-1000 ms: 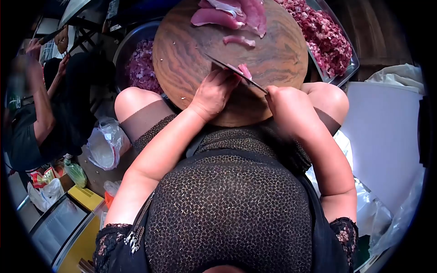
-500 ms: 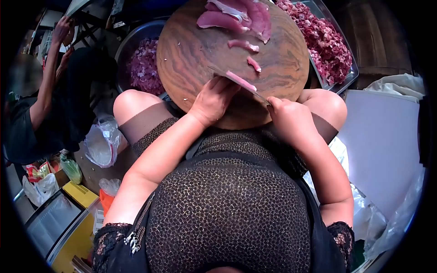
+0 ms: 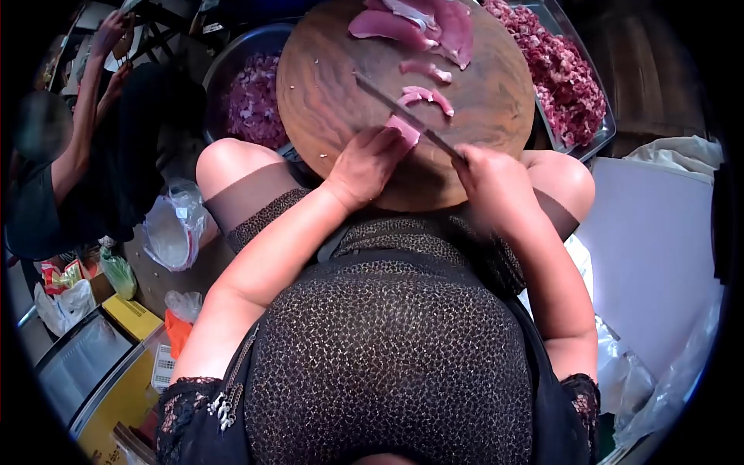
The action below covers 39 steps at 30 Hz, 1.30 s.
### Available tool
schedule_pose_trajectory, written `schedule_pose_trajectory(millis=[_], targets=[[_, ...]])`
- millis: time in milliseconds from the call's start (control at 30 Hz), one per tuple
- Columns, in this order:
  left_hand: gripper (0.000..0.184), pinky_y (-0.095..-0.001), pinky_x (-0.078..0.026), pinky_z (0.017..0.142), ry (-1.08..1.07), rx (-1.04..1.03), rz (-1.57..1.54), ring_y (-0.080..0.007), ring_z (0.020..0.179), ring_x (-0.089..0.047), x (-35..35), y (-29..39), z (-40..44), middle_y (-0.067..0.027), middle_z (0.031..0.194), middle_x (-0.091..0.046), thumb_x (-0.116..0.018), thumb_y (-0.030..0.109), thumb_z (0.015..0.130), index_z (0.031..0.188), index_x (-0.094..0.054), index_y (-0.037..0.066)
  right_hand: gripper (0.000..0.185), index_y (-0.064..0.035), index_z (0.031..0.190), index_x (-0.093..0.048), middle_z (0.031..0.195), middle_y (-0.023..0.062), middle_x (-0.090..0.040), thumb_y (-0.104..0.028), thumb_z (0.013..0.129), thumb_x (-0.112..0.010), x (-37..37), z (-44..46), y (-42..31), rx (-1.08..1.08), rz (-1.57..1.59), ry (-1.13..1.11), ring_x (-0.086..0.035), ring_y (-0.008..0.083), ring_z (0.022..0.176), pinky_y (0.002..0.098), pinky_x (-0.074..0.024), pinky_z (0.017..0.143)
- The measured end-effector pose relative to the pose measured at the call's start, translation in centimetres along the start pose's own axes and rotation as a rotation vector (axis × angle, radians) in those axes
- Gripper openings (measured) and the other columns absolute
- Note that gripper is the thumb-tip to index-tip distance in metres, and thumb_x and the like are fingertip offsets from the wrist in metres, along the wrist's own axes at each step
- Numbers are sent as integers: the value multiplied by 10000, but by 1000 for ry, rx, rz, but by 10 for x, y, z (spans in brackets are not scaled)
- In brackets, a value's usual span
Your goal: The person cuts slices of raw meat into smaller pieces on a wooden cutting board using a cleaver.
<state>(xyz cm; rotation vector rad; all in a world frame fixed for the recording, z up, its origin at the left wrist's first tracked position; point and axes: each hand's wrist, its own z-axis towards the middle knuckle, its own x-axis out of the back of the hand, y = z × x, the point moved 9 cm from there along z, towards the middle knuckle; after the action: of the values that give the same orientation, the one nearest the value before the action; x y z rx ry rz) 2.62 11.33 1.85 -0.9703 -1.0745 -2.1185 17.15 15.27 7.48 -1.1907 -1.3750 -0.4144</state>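
My right hand (image 3: pixel 497 180) is closed round the handle of a knife (image 3: pixel 404 113). Its blade slants up and to the left over a round wooden chopping board (image 3: pixel 322 101). Close below the blade, my left hand (image 3: pixel 361 168) presses a piece of raw pink meat (image 3: pixel 404 132) against the board, fingers bent over its near end. Just past the knife lie cut meat strips (image 3: pixel 428 98), and another strip (image 3: pixel 426 70) rests farther up. Larger slabs of meat (image 3: pixel 456 35) are at the board's far edge.
Left of the board stands a metal basin (image 3: pixel 214 76) of chopped meat; to its right, a metal tray (image 3: pixel 609 124) heaped with more. Another person's hand (image 3: pixel 108 35) is at upper left. Plastic bags (image 3: pixel 177 232) and a yellow box (image 3: pixel 132 315) are at the left.
The knife has moved off the top of the held piece to its far side. Another strip now lies beyond the blade, beside the earlier one. The whole view has shifted slightly.
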Motion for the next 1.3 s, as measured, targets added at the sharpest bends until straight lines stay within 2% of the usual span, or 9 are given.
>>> schedule_pose_trajectory(millis=[233, 400, 467, 600, 667, 833, 1067, 1167, 1300], targets=[[359, -414, -489, 951, 73, -56, -41, -326, 1045, -586, 0, -1, 3, -110, 1142, -619, -605, 76, 814, 1168, -666, 67, 135, -45, 956, -643, 842, 185, -687, -143, 927, -555, -18, -5, -1, -14, -140, -166, -678, 364, 799, 477, -535, 688], [335, -410, -491, 952, 24, -46, -41, -320, 1057, -586, -4, -4, -2, -112, 1147, -624, -608, 90, 816, 1142, -682, 65, 133, -46, 895, -617, 798, 184, -684, -137, 905, -521, -30, 44, -16, 99, -66, 59, -681, 370, 777, 481, -541, 678], [356, -405, -488, 965, 38, -71, 47, -295, 1075, -593, 2, 0, -2, -101, 1184, -627, -625, 95, 826, 1176, -678, 61, 136, -55, 914, -626, 812, 170, -689, -161, 908, -542, -19, 41, -12, 111, -41, 160, -682, 359, 788, 491, -537, 687], [377, -407, -463, 1010, -7, 14, -48, -291, 1115, -575, -1, -3, -15, -78, 1210, -608, -619, 102, 828, 1200, -672, 70, 153, -64, 969, -639, 812, 173, -683, -161, 907, -539, -6, -4, -12, 76, -51, 57, -679, 367, 773, 488, -539, 671], [377, -392, -516, 890, 61, -86, 42, -303, 985, -590, 6, 3, -10, -97, 1099, -606, -619, 108, 797, 1170, -664, 73, 155, -61, 992, -633, 810, 176, -682, -142, 902, -537, -11, -17, -6, 43, -128, -30, -682, 364, 767, 480, -544, 662], [347, -405, -505, 920, 74, -103, 52, -312, 1025, -589, 2, 3, -10, -96, 1129, -614, -642, 99, 791, 1135, -672, 65, 126, -50, 945, -617, 808, 176, -683, -112, 881, -528, -24, -11, -8, 14, -162, -134, -687, 357, 758, 471, -552, 659], [286, -404, -498, 954, 83, -64, -10, -294, 1060, -605, 14, 3, -8, -89, 1162, -634, -667, 94, 799, 1082, -705, 71, 160, -70, 946, -642, 827, 166, -691, -181, 929, -528, -21, 36, -24, 158, -22, 166, -682, 360, 780, 481, -542, 681], [326, -382, -535, 878, 100, -48, 36, -284, 1012, -619, 20, 11, -17, -85, 1080, -633, -651, 90, 801, 1125, -679, 83, 184, -68, 1020, -647, 828, 165, -689, -195, 941, -540, -7, 6, -20, 100, -48, 56, -681, 356, 802, 474, -542, 692], [387, -404, -527, 908, 57, -66, 93, -287, 1046, -605, 16, 9, -16, -84, 1126, -629, -621, 105, 822, 1207, -654, 92, 164, -40, 996, -633, 806, 165, -683, -136, 892, -550, -12, -24, -14, 77, -128, -21, -688, 349, 774, 462, -549, 670]])
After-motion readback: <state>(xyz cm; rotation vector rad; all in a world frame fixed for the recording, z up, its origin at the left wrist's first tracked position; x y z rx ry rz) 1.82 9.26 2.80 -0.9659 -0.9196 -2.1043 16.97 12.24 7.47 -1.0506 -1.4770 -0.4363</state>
